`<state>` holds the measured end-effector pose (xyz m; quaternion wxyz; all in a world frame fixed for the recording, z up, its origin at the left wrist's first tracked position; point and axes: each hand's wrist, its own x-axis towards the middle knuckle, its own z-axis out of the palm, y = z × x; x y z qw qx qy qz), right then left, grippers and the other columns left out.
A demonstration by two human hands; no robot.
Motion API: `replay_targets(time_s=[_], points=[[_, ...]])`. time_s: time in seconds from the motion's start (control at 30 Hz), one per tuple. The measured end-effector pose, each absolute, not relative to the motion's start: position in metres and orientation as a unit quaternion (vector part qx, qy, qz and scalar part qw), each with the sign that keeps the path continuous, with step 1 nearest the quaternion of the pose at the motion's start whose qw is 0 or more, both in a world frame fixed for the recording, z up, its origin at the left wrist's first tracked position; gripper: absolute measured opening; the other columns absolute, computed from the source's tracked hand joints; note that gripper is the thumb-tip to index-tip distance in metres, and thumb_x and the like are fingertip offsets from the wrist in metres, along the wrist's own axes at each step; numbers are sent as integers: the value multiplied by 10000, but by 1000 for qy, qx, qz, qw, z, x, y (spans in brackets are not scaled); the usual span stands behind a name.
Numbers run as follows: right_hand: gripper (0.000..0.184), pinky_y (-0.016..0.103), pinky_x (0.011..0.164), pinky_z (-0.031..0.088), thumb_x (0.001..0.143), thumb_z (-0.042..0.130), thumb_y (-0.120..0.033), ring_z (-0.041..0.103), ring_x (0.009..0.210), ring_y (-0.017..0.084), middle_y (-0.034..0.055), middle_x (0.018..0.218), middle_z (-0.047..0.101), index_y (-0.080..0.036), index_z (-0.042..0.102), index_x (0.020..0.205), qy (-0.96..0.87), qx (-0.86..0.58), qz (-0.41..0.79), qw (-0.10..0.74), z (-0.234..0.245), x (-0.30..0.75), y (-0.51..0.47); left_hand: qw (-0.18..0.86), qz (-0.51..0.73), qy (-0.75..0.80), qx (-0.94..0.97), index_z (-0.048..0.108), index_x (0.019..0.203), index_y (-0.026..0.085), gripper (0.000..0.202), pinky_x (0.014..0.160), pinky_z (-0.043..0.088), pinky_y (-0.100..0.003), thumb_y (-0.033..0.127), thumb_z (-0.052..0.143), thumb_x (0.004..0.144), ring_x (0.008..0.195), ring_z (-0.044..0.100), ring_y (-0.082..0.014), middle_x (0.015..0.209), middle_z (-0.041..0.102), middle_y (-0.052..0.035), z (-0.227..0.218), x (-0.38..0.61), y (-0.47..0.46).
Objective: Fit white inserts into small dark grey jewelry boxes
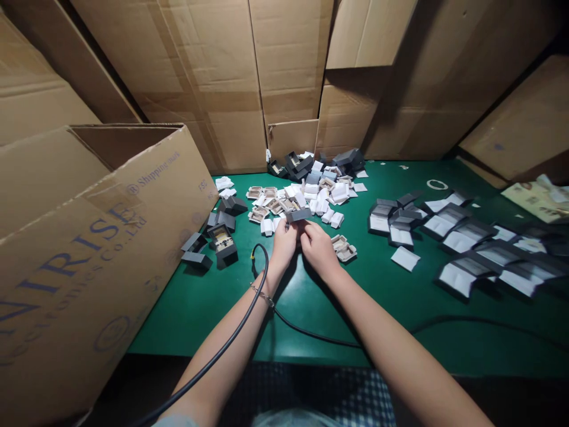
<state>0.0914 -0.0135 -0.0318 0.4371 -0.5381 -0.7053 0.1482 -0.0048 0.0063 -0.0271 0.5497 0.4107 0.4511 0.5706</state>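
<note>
My left hand (pixel 284 242) and my right hand (pixel 317 246) come together over the middle of the table, fingers closed on a small dark grey box (pixel 299 215). Its lid edge shows above my fingertips; the rest is hidden by my hands. Just beyond lies a heap of small white padded inserts (pixel 311 193) and brownish tray-like liners (pixel 269 193). One more brownish liner (pixel 344 249) sits right of my right hand. To the left, several dark boxes stand about, among them an open box (pixel 223 242) with a pale insert inside.
A large printed carton (pixel 111 249) occupies the left side, and tall cardboard (pixel 200 77) walls off the back. Rows of open dark boxes with white linings (pixel 460 279) lie on the right of the green table (pixel 311 320). A black cable (pixel 235 332) crosses my left forearm.
</note>
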Motion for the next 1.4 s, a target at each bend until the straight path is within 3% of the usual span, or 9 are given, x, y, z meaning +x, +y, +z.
replay_targets(time_s=[0.17, 0.33, 0.47, 0.57, 0.77, 1.07, 1.2, 1.3, 1.4], points=[[276, 380, 1002, 434, 847, 429, -248, 564, 1124, 206, 109, 1181, 626, -192, 659, 988, -652, -519, 205, 514, -33, 90, -14, 600, 571, 422, 369, 542, 928, 161, 238, 574, 482, -207, 316, 620, 765, 659, 563, -93, 820, 594, -11, -23, -5, 7], [351, 352, 749, 542, 746, 579, -394, 635, 874, 207, 107, 1045, 659, -171, 609, 1015, -493, -528, 349, 597, -37, 92, -5, 618, 556, 407, 378, 518, 996, 180, 286, 604, 527, -261, 374, 594, 800, 687, 603, -123, 889, 619, -39, -19, -5, 5], [422, 324, 608, 534, 743, 570, -532, 626, 703, 191, 54, 811, 669, -174, 625, 960, -452, -486, 491, 564, -37, 97, 2, 620, 548, 385, 409, 543, 983, 179, 327, 684, 535, -283, 406, 645, 770, 741, 603, -138, 875, 626, -40, -17, -4, 2], [454, 330, 612, 538, 717, 597, -589, 640, 726, 205, 40, 755, 672, -184, 636, 917, -450, -441, 541, 556, -34, 99, 2, 606, 554, 389, 418, 562, 936, 173, 333, 726, 525, -283, 425, 670, 747, 774, 598, -144, 870, 626, -40, -17, -4, 0], [528, 370, 752, 544, 623, 682, -625, 658, 856, 227, 62, 860, 699, -186, 605, 905, -446, -421, 545, 571, -31, 101, 1, 585, 566, 388, 433, 572, 928, 176, 332, 715, 509, -271, 434, 671, 745, 767, 590, -145, 869, 626, -35, -20, -2, 0], [562, 372, 682, 552, 589, 699, -650, 664, 811, 237, 64, 865, 694, -193, 570, 890, -443, -422, 548, 570, -26, 102, -1, 520, 592, 392, 474, 593, 897, 180, 274, 741, 478, -252, 396, 675, 751, 807, 582, -158, 845, 626, -35, -16, 1, -4], [528, 370, 686, 545, 651, 657, -630, 658, 795, 229, 69, 859, 691, -185, 593, 928, -445, -440, 528, 573, -28, 98, -2, 554, 580, 397, 446, 586, 909, 171, 299, 719, 498, -264, 413, 666, 752, 791, 590, -155, 860, 628, -39, -20, 1, -1], [476, 359, 751, 524, 731, 575, -611, 643, 833, 223, 65, 869, 694, -180, 633, 925, -485, -492, 450, 566, -31, 98, -2, 619, 559, 394, 386, 564, 950, 174, 328, 651, 517, -269, 391, 675, 730, 741, 598, -142, 875, 628, -34, -21, 1, 0], [462, 345, 722, 513, 827, 441, -572, 633, 774, 212, 52, 822, 693, -181, 664, 932, -523, -543, 364, 547, -29, 104, -2, 645, 563, 393, 337, 544, 969, 189, 358, 586, 510, -241, 318, 709, 679, 697, 606, -122, 881, 624, -18, -17, 0, 0]])
